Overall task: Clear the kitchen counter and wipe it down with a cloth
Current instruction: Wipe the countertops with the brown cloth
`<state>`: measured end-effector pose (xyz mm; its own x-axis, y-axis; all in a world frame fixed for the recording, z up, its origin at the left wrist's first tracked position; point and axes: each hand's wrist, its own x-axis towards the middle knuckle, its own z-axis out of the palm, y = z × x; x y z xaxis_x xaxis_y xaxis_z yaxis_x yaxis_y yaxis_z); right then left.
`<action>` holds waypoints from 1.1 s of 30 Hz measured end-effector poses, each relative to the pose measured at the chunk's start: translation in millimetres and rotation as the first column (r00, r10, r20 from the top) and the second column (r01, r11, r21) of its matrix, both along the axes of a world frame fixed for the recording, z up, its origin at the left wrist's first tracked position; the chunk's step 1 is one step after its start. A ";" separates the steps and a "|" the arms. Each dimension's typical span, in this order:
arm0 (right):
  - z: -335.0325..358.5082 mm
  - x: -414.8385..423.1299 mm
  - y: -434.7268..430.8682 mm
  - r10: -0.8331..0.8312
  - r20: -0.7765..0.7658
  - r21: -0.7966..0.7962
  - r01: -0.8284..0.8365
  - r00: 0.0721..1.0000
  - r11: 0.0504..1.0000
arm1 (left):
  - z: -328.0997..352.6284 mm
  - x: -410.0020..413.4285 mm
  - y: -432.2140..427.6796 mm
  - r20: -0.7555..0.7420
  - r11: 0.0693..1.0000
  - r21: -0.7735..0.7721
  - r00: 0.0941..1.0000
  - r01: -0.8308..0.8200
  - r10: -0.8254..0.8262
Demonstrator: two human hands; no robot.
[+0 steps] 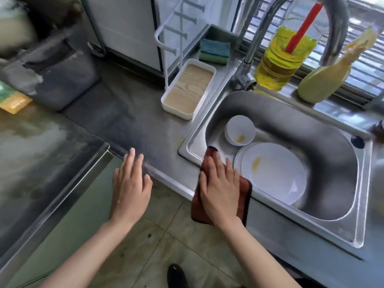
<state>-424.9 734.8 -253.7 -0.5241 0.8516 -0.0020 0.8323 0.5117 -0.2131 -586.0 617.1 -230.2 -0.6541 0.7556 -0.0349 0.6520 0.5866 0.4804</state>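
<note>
- Currently the right hand [220, 186] lies flat, palm down, fingers spread, pressing a brown cloth [243, 196] onto the front corner of the sink [361, 204] rim; nothing is clenched, the cloth is pinned under the palm rather than pinched.
- Judgement: a flat palm spreads pressure across the cloth, which suits wiping rather than carrying.
- Cloth position: its far end pokes out beyond the fingertips and dips over the basin edge; its near end hangs past the counter [128, 113] front, below the wrist.
- Left hand [131, 183] is open and empty, fingers extended, fingertips over the counter's front edge, well to the left of the cloth. Contact with the edge cannot be told; likely bracing.
- Just right of the pressing hand, inside the basin: a white plate [276, 175] and, beyond it, a white bowl [240, 129], both with yellow residue. Judgement: clearing appears done, dishes parked for washing.
- Beyond the fingertips, a white tray [189, 90] with a wood-grain base sits on the counter beside the sink.
- Counter stretch between the hands looks bare; wiping stage in progress.
</note>
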 end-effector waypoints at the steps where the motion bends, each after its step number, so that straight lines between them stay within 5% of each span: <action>1: -0.5 -20.9 0.5 0.030 -0.016 0.006 -0.030 0.999 1.000 | -1.1 -5.4 -4.0 -0.001 1.000 -0.004 1.000 -0.018 0.018; 10: 1.0 -108.0 25.9 -0.102 -0.050 -0.053 0.099 0.994 0.994 | 0.8 -34.7 -14.5 0.015 0.998 0.063 1.000 -0.008 0.007; 15: 4.6 -110.8 4.0 0.148 0.036 0.031 -0.149 0.988 0.988 | -2.8 -45.6 -14.4 -0.049 0.999 0.043 0.999 0.026 -0.024; 20: 10.7 -83.5 0.5 0.487 0.087 0.007 -0.490 0.869 0.872 | -2.2 -76.2 -5.4 -0.134 0.998 -0.059 0.991 -0.022 0.013; 26: 5.2 -126.8 -2.5 0.173 0.015 -0.024 -0.173 0.985 0.985 | -15.9 -116.4 -17.7 -0.099 0.946 -0.324 0.995 -0.016 -0.017; 33: 8.1 -141.1 8.5 0.675 -0.010 -0.098 -0.673 0.738 0.733 | -14.7 -118.1 -15.2 -0.144 0.961 -0.272 0.990 -0.037 -0.003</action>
